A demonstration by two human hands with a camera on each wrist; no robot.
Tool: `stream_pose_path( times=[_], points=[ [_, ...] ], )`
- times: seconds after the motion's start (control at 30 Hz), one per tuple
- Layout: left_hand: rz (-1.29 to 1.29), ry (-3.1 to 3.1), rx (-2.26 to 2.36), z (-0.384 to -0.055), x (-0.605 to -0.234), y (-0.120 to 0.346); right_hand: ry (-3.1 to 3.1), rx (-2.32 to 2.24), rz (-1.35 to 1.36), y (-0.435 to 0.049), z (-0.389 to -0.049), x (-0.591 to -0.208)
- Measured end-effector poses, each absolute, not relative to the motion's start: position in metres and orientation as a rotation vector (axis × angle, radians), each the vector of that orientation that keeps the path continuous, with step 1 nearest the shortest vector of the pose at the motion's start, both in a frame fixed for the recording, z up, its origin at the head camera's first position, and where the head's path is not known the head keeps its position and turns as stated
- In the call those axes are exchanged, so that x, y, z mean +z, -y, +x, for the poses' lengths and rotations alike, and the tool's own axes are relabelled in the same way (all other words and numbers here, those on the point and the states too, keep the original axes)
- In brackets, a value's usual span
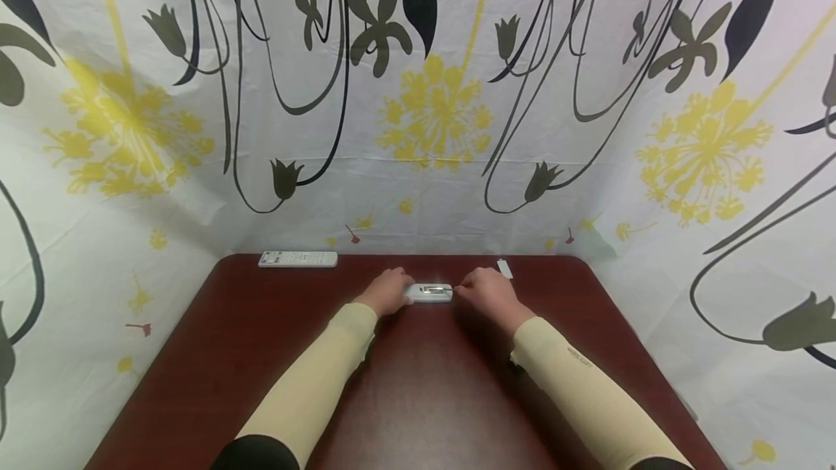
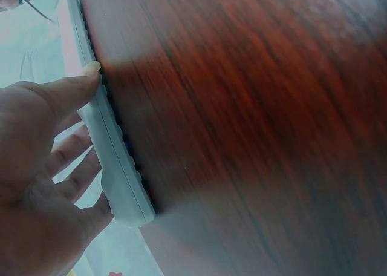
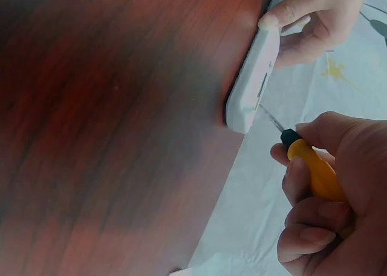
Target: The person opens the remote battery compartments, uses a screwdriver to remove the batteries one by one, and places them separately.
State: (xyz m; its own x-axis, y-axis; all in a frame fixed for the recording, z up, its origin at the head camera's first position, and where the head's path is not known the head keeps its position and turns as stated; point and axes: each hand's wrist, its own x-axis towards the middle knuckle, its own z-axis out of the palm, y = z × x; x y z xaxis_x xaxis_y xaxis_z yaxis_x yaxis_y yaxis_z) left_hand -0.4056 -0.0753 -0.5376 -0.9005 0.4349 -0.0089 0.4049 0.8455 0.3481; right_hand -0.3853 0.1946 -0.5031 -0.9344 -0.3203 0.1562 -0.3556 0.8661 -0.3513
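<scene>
A white remote control point(image 1: 431, 293) lies buttons down on the dark red table, and a slot with something shiny shows in its upturned back. My left hand point(image 1: 387, 291) grips its left end, thumb on the near side and fingers along the far side in the left wrist view. In the right wrist view my right hand point(image 3: 357, 185) holds a screwdriver point(image 3: 317, 170) by its yellow and black handle. The thin metal shaft points at the slot near the remote's right end. Whether the tip touches anything inside is too small to tell.
A second white remote point(image 1: 297, 260) lies buttons up at the table's back left edge. Behind my right hand is a small white cover-like piece point(image 1: 504, 269). Flower-patterned cloth point(image 1: 418, 216) hangs around the back and sides of the table point(image 1: 418, 397).
</scene>
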Motion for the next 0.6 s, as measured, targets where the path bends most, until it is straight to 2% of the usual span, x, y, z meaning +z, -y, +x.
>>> stream_pose_path(
  times=[0.4, 0.6],
  points=[
    [0.676, -2.933, 0.545, -0.406, -0.540, 0.074, 3.100, 0.356, 0.483, -0.175, -0.394, -0.488],
    [0.679, -2.938, 0.539, -0.407, -0.539, 0.074, 3.122, 0.120, 0.579, -0.156, -0.398, -0.471]
  ],
)
